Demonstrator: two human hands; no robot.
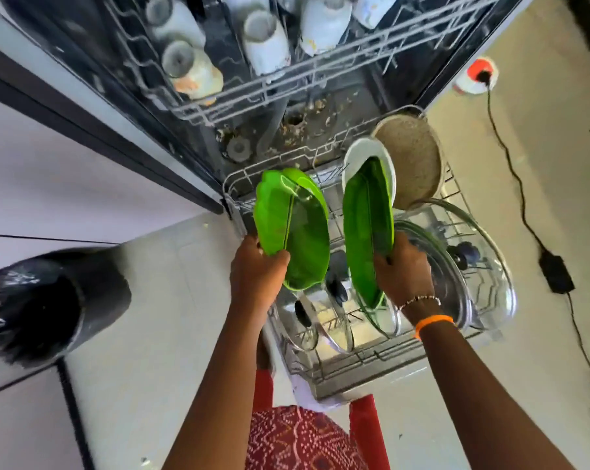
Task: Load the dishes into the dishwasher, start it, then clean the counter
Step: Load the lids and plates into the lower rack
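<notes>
A person's left hand (258,266) and right hand (402,266) are each closing a grip round a green plate (292,228), lowering both into the part-filled lower rack (381,364); starting and worktop cleaning are remaining

I see two bright green plates (292,228) (368,228) over the grey wire lower rack (365,368); behind the right one in that rack stands a white plate (356,154), then a speckled tan-brown pan bottom (410,157); clear glass lids (456,266) with black knobs fill the rack's right side; my right wrist wears an orange band (434,324) and a beaded bracelet; above the rack hang whitish cups (266,45); my clothes, nearer than the rack, are red with white dots (303,439).
</notes>
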